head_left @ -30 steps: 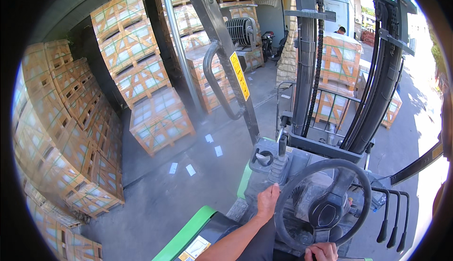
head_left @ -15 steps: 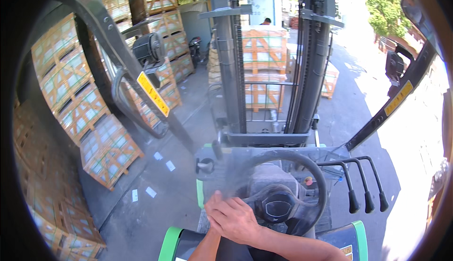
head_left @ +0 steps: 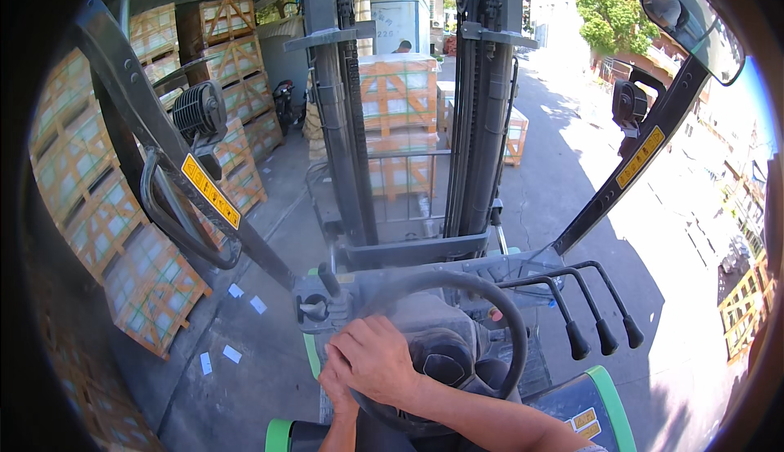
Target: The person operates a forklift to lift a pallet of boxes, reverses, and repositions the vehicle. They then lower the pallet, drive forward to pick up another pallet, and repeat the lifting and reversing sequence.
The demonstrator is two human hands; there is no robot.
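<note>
My right hand (head_left: 377,362) is closed over the left side of a black steering wheel (head_left: 516,346), with its knuckles up and its fingers curled. Just below and left of it, my left hand (head_left: 336,386) is closed at the same part of the rim, its fingers partly covered by the right hand. My right forearm crosses in front of the wheel's lower part. Past the rim is a grey dashboard with a short black lever (head_left: 328,279) on its left. Three black-knobbed control levers (head_left: 604,336) stand to the right of the wheel.
A forklift mast (head_left: 339,142) rises ahead, with stacked wooden crates (head_left: 398,97) beyond it. More crates (head_left: 155,289) line the left side. A person's head (head_left: 403,46) shows behind the front stack. A mirror (head_left: 694,23) hangs upper right; paper scraps (head_left: 232,354) lie on the ground.
The whole scene has shifted left in view, and the mirror on the right now shows more fully. Both my hands remain at the left of the steering wheel.
</note>
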